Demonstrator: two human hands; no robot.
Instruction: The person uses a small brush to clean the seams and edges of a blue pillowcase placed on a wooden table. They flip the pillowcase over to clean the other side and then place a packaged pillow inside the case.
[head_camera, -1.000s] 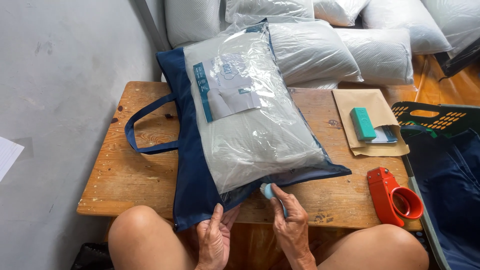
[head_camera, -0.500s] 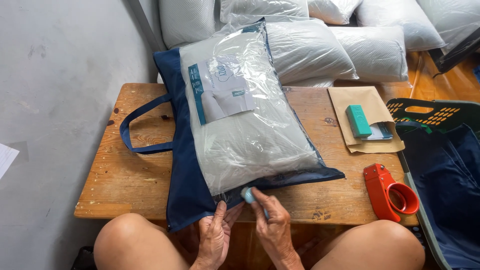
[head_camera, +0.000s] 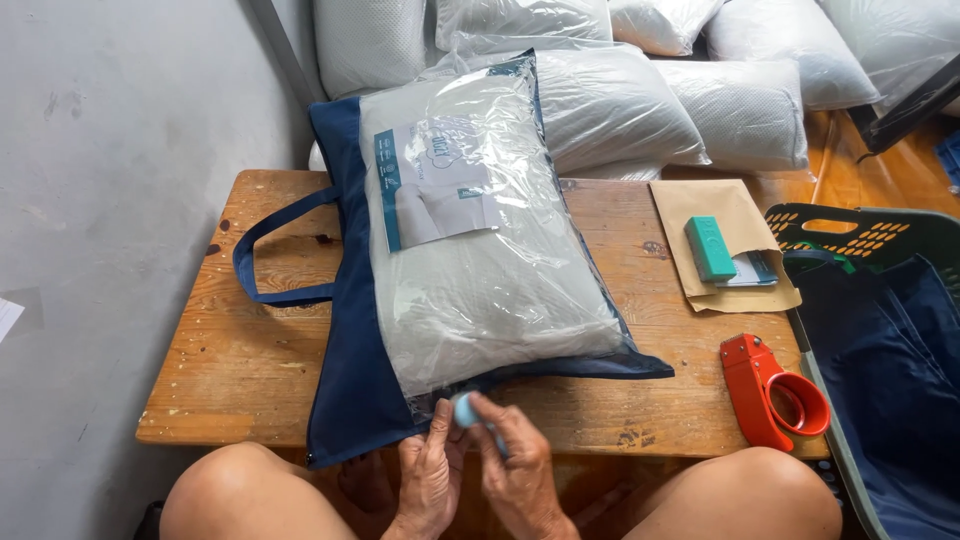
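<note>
Right at the near edge of the wooden table (head_camera: 250, 390), a small pale-blue object (head_camera: 465, 410) sits pinched between both hands — what it is cannot be told. The left hand (head_camera: 430, 480) closes its fingers (head_camera: 440, 445) on it from the left, and the right hand (head_camera: 515, 475) presses its fingers (head_camera: 490, 415) on it from the right, so the two hands touch around it. Just above them lies the open end of a navy bag (head_camera: 350, 340) with a clear plastic front, holding a white pillow (head_camera: 490, 290) and a printed card (head_camera: 430, 185); the bag's loop handle (head_camera: 265, 250) lies flat to the left. The bag fills the middle of the table and runs over its far edge. To the right are a brown envelope (head_camera: 720, 215) with a teal block (head_camera: 710, 248) on it, and nearer — well apart from the hands — a red tape dispenser (head_camera: 765, 390). Beyond the table, wrapped pillows (head_camera: 740, 110) are piled; at the right stands a dark crate (head_camera: 860, 235) of navy cloth.
</note>
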